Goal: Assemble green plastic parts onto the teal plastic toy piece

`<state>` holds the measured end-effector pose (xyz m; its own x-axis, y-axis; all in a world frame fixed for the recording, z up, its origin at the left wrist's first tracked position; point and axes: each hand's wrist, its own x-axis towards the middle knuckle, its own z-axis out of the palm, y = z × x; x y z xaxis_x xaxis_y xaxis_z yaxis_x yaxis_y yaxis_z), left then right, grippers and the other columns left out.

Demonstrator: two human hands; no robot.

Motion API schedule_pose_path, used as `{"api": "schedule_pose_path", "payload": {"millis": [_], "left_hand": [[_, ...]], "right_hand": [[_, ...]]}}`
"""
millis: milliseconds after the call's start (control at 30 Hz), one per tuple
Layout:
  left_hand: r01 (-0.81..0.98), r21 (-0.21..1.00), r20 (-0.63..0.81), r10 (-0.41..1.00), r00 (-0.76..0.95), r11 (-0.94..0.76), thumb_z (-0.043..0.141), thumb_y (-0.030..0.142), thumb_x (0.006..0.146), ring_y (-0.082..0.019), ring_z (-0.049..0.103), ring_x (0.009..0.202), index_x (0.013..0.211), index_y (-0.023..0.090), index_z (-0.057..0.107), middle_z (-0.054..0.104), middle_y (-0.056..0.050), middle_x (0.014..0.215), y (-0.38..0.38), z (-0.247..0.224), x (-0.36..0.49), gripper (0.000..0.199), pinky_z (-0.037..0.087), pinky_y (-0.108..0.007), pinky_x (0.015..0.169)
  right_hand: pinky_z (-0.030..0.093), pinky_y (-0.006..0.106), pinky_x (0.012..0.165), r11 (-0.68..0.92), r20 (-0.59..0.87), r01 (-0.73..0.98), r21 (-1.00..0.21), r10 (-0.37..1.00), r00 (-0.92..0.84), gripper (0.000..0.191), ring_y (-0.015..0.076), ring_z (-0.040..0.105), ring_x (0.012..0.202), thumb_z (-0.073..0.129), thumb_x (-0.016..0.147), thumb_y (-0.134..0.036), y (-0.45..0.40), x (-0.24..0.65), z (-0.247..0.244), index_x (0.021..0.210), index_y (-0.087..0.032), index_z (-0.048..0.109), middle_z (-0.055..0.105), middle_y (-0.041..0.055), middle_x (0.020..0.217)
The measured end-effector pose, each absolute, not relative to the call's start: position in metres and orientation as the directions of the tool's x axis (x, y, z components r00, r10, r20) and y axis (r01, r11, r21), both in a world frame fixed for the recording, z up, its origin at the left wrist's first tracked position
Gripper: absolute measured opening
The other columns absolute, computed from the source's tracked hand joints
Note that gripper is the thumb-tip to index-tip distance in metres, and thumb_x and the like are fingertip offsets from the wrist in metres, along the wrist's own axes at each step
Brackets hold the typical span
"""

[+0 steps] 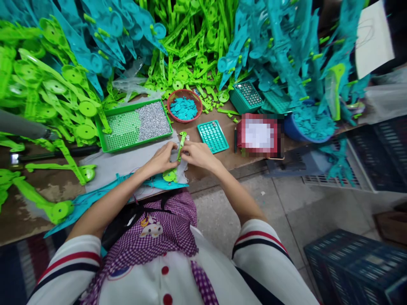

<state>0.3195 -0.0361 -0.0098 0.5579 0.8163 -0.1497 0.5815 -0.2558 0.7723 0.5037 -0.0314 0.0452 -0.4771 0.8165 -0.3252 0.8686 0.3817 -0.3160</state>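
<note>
In front of me, a slim lime-green plastic arm (181,146) stands between my two hands, its round disc end (170,175) toward my body. From the left, my left hand (161,158) curls its fingers and thumb against the arm. My right hand (197,153) pinches the arm from the other side; whether a small piece is also between these fingertips is hidden. Beneath the disc lies a long teal plastic part (155,182) along the table's edge, with thin wires on it. A grey-white cloth (108,169) is spread under the work.
Past my hands are a green tray (121,146) of small metal pieces, a red basket (186,120) of teal pieces and a teal compartment tray (213,136). A hammer (60,153) lies left. Green and teal parts pile up behind. A blue bowl (291,130) stands right.
</note>
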Motion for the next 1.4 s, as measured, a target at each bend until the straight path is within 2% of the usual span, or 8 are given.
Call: {"api": "schedule_pose_path", "payload": {"millis": [333, 633, 833, 1067, 1133, 1200, 1300, 1400], "left_hand": [[0.588, 0.711, -0.103, 0.77, 0.63, -0.386, 0.057, 0.024, 0.085, -0.024, 0.056, 0.11, 0.105, 0.024, 0.063, 0.058, -0.006, 0.12, -0.042, -0.009, 0.32, 0.021, 0.045, -0.042, 0.099], [0.633, 0.636, -0.103, 0.764, 0.637, -0.442, 0.053, 0.032, 0.092, -0.024, 0.055, 0.109, 0.114, 0.025, 0.069, 0.06, -0.006, 0.125, -0.047, -0.008, 0.316, 0.027, 0.044, -0.042, 0.101], [0.64, 0.652, -0.108, 0.785, 0.61, -0.407, 0.055, 0.032, 0.091, -0.026, 0.053, 0.114, 0.113, 0.024, 0.069, 0.056, -0.008, 0.129, -0.047, -0.007, 0.316, 0.027, 0.043, -0.044, 0.102], [0.628, 0.664, -0.099, 0.784, 0.612, -0.407, 0.056, 0.034, 0.09, -0.025, 0.052, 0.118, 0.111, 0.027, 0.07, 0.054, -0.006, 0.129, -0.046, -0.01, 0.315, 0.025, 0.042, -0.045, 0.106], [0.621, 0.671, -0.093, 0.785, 0.613, -0.405, 0.057, 0.034, 0.09, -0.025, 0.051, 0.12, 0.11, 0.027, 0.07, 0.054, -0.007, 0.129, -0.046, -0.011, 0.315, 0.025, 0.042, -0.046, 0.107], [0.615, 0.683, -0.092, 0.789, 0.607, -0.394, 0.058, 0.034, 0.089, -0.026, 0.051, 0.122, 0.109, 0.027, 0.07, 0.053, -0.007, 0.129, -0.045, -0.013, 0.314, 0.024, 0.042, -0.046, 0.108], [0.608, 0.701, -0.099, 0.793, 0.601, -0.373, 0.06, 0.034, 0.088, -0.027, 0.049, 0.125, 0.109, 0.026, 0.07, 0.051, -0.008, 0.131, -0.045, -0.015, 0.313, 0.024, 0.04, -0.047, 0.109], [0.615, 0.704, -0.116, 0.797, 0.592, -0.355, 0.062, 0.033, 0.087, -0.027, 0.047, 0.128, 0.109, 0.025, 0.069, 0.047, -0.008, 0.133, -0.045, -0.015, 0.314, 0.024, 0.038, -0.048, 0.111]], "right_hand": [[0.038, 0.027, 0.071, 0.333, -0.323, 0.852, -0.405, 0.819, -0.474, 0.031, 0.018, 0.064, 0.099, 0.045, 0.093, -0.027, -0.033, 0.51, 0.036, 0.106, -0.026, 0.073, 0.069, 0.0018, 0.115], [0.042, 0.028, 0.08, 0.291, -0.233, 0.804, -0.519, 0.856, -0.461, 0.032, 0.019, 0.062, 0.096, 0.048, 0.091, -0.024, -0.026, 0.53, 0.029, 0.112, -0.019, 0.072, 0.068, 0.0074, 0.105], [0.041, 0.028, 0.077, 0.317, -0.237, 0.844, -0.433, 0.864, -0.445, 0.034, 0.0193, 0.062, 0.099, 0.044, 0.091, -0.02, -0.029, 0.529, 0.032, 0.111, -0.022, 0.072, 0.068, 0.0059, 0.109], [0.033, 0.028, 0.061, 0.466, -0.355, 0.866, -0.181, 0.791, -0.499, 0.038, 0.0192, 0.064, 0.091, 0.036, 0.095, -0.024, -0.029, 0.513, 0.047, 0.116, -0.024, 0.069, 0.063, 0.0072, 0.126], [0.034, 0.028, 0.062, 0.501, -0.368, 0.847, -0.179, 0.764, -0.53, 0.038, 0.0195, 0.064, 0.09, 0.037, 0.095, -0.025, -0.027, 0.517, 0.047, 0.115, -0.023, 0.069, 0.062, 0.0086, 0.127], [0.038, 0.028, 0.068, 0.439, -0.317, 0.866, -0.238, 0.808, -0.497, 0.038, 0.0204, 0.064, 0.095, 0.037, 0.095, -0.025, -0.026, 0.524, 0.045, 0.12, -0.023, 0.066, 0.064, 0.0092, 0.123], [0.042, 0.03, 0.078, 0.127, -0.23, 0.942, -0.31, 0.952, -0.204, 0.041, 0.0216, 0.065, 0.099, 0.031, 0.098, -0.028, -0.029, 0.53, 0.037, 0.124, -0.018, 0.062, 0.07, 0.011, 0.112], [0.044, 0.032, 0.077, -0.11, -0.305, 0.959, -0.261, 0.952, 0.026, 0.045, 0.0258, 0.067, 0.096, 0.034, 0.098, -0.046, -0.038, 0.519, 0.029, 0.118, -0.016, 0.061, 0.073, 0.0139, 0.102]]}}
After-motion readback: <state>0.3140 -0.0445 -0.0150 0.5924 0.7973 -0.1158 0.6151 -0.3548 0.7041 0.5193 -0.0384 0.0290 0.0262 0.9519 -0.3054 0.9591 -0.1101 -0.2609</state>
